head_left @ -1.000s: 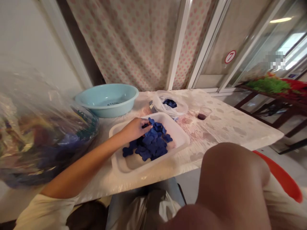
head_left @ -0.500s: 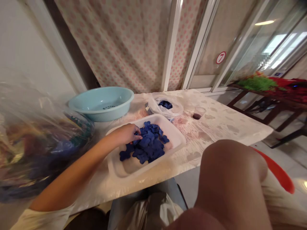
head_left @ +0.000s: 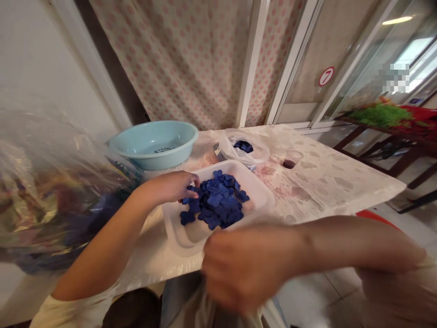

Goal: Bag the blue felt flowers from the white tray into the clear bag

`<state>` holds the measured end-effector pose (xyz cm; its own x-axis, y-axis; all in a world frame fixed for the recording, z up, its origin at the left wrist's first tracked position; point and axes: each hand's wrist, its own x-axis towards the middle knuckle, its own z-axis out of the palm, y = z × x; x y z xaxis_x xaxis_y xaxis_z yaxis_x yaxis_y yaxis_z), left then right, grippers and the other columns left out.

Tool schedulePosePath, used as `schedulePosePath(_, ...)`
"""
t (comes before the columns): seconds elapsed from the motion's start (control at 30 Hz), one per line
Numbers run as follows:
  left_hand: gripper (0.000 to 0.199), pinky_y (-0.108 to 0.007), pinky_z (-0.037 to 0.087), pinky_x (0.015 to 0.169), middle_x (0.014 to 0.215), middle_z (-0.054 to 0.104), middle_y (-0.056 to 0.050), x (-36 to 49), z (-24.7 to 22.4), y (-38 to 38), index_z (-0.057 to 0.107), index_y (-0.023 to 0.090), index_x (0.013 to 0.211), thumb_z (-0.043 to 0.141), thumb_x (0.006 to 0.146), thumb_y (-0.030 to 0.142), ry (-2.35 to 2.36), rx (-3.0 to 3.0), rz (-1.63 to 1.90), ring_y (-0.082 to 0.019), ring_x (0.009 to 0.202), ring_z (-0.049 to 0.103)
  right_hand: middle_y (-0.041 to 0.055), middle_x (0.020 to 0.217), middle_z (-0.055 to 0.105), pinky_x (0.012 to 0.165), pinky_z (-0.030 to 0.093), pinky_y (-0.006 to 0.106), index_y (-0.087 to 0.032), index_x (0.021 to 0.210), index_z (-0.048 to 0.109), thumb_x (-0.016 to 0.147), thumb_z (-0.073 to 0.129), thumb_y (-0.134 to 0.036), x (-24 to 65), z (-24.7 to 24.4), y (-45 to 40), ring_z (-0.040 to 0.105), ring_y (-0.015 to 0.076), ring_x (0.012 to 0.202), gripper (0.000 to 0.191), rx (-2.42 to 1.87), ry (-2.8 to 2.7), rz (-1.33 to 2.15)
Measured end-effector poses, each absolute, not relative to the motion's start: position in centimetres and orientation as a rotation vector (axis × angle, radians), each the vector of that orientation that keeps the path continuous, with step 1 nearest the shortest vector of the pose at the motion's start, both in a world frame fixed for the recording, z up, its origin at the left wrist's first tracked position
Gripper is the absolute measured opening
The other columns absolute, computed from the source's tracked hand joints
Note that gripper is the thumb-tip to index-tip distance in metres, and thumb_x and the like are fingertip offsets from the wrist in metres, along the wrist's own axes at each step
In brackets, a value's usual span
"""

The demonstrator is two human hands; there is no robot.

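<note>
A white rectangular tray point(head_left: 254, 181) on the table holds a heap of dark blue flower-shaped pieces point(head_left: 220, 200). At the heap's left side is my left hand point(head_left: 180, 187), its fingers curled around a blue piece. My right hand point(head_left: 242, 264), blurred by motion, hangs over the tray's near edge and my lap, fingers curled; whatever it may hold is hidden. Behind the tray, a round tub point(head_left: 261, 152) lined with a clear bag contains more blue pieces.
A light blue basin point(head_left: 153, 143) stands at the back left. Clear plastic bags point(head_left: 44, 200) of coloured items fill the left. A small cup point(head_left: 292, 159) of dark liquid stands right of the tub. The patterned table point(head_left: 327, 177) extends right.
My right arm has swung down, bringing my right hand into view in front of the tray. My left hand stays beside the heap. The view has shifted slightly.
</note>
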<state>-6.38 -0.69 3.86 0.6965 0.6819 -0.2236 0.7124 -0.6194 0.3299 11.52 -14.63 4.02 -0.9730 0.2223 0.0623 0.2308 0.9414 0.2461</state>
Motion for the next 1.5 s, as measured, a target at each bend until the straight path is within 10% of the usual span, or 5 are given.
schedulePosePath(0.3, 0.012, -0.022, 0.032, 0.049, 0.064, 0.058, -0.001, -4.4, 2.1, -1.6, 0.058, 0.018, 0.080, 0.047, 0.075, 0.017, 0.816, 2.687, 0.017, -0.014, 0.053, 0.048, 0.0179, 0.087, 0.067, 0.061, 0.045, 0.032, -0.008, 0.088, 0.065, 0.082, 0.050, -0.044, 17.3, 0.4, -4.4, 0.063, 0.0289, 0.080, 0.040, -2.067, -2.741, -0.309)
schedulePosePath(0.6, 0.020, -0.023, 0.031, 0.051, 0.071, 0.059, -0.001, -4.0, 1.1, -0.4, 0.054, 0.021, 0.096, 0.042, 0.080, 0.023, 0.733, 2.871, 0.146, -0.015, 0.058, 0.050, 0.0144, 0.090, 0.067, 0.063, 0.045, 0.027, -0.012, 0.088, 0.065, 0.078, 0.049, -0.009, 16.8, 0.6, -4.2, 0.064, 0.0237, 0.083, 0.019, -2.084, -2.666, -0.220)
schedulePosePath(0.8, 0.021, -0.023, 0.032, 0.054, 0.075, 0.062, -0.001, -3.8, 1.0, -0.4, 0.058, 0.021, 0.087, 0.039, 0.078, 0.017, 0.711, 2.849, 0.189, -0.015, 0.061, 0.052, 0.0081, 0.081, 0.067, 0.057, 0.040, 0.022, -0.017, 0.079, 0.065, 0.078, 0.059, -0.028, 16.8, 0.9, -4.1, 0.064, 0.0197, 0.076, 0.012, -1.959, -2.674, -0.151)
schedulePosePath(1.13, 0.021, -0.024, 0.034, 0.053, 0.072, 0.063, -0.004, -3.8, 0.4, 0.0, 0.062, 0.019, 0.081, 0.042, 0.080, 0.023, 0.820, 2.891, 0.169, -0.016, 0.060, 0.054, 0.0106, 0.074, 0.066, 0.051, 0.031, 0.024, -0.014, 0.079, 0.065, 0.071, 0.038, -0.074, 15.7, 0.3, -3.7, 0.062, 0.0232, 0.071, 0.066, -1.923, -2.452, -0.301)
schedulePosePath(1.5, 0.022, -0.025, 0.038, 0.059, 0.078, 0.064, -0.006, -4.4, 2.4, -0.1, 0.061, 0.018, 0.083, 0.040, 0.082, 0.022, 0.890, 2.905, 0.199, -0.017, 0.066, 0.057, 0.0079, 0.084, 0.065, 0.060, 0.035, 0.022, -0.012, 0.099, 0.056, 0.091, 0.034, -0.028, 15.8, 0.2, -3.5, 0.059, 0.0147, 0.071, 0.028, -1.685, -2.544, -0.003)
